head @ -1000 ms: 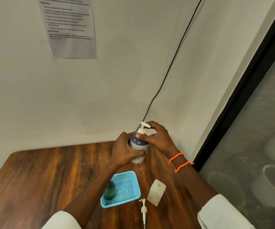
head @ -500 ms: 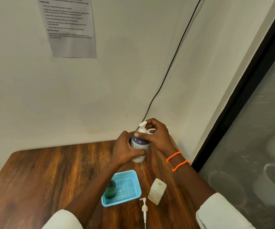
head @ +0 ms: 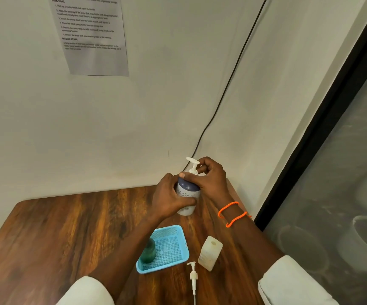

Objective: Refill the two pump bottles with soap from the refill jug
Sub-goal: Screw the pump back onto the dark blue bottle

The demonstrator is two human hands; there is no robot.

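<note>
A blue and white pump bottle (head: 188,192) stands upright at the far right of the wooden table (head: 68,234). My left hand (head: 169,199) grips its body. My right hand (head: 209,179) pinches the collar of its white pump head (head: 192,165). A pale, uncapped bottle (head: 210,253) stands nearer me on the right. A loose white pump with its tube (head: 193,279) lies on the table in front of it. A green bottle (head: 148,250) stands in the blue basket (head: 178,234), partly hidden by my left forearm.
The wall rises right behind the table, with a black cable (head: 228,89) running down it and a printed sheet (head: 90,34) taped up at the left. A dark-framed glass panel (head: 323,133) is close on the right.
The pump head has turned under my right hand, its spout now pointing left and away. My left hand keeps its grip on the bottle body.
</note>
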